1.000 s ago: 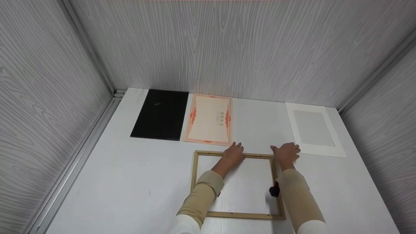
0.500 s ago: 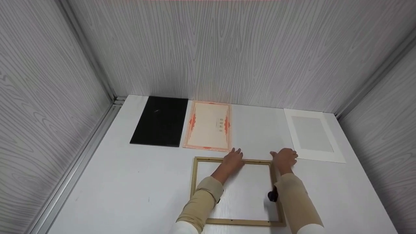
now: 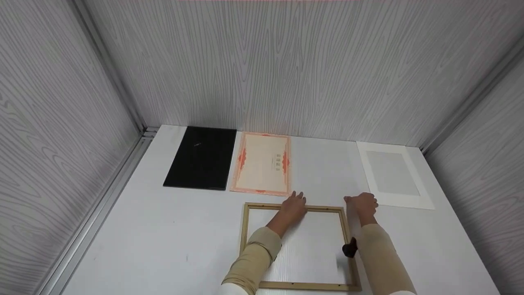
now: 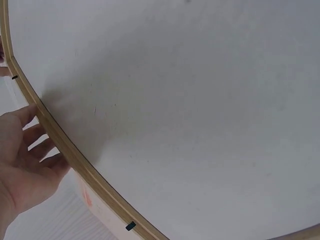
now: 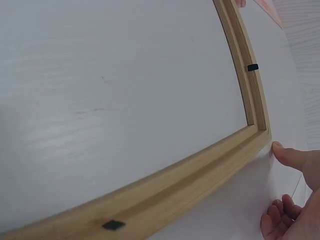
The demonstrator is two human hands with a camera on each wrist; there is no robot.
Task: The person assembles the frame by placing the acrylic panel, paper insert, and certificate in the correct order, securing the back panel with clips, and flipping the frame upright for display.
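Observation:
A light wooden picture frame (image 3: 303, 286) lies flat on the white table before me. My left hand (image 3: 292, 208) holds its far rail (image 4: 80, 162) near the middle; in the left wrist view the thumb lies at the rail's top and the fingertips meet its outer side. At the far right corner is my right hand (image 3: 364, 205). Its thumb (image 5: 285, 155) points out to the corner's outer side, while the other fingers hang loosely curled beside it. The right wrist view shows a groove along the rails and small black tabs (image 5: 253, 67).
Behind the frame lie a black panel (image 3: 200, 157), a cream certificate sheet (image 3: 262, 164) with an orange-red border, and a white mat (image 3: 370, 174) with a grey middle. Grey wood-grain walls (image 3: 262, 61) enclose the table (image 3: 163, 246).
The head view has tilted up, so everything sits lower in it. My right hand and forearm have shifted slightly right, off the frame's right rail. The left hand keeps its place on the far rail.

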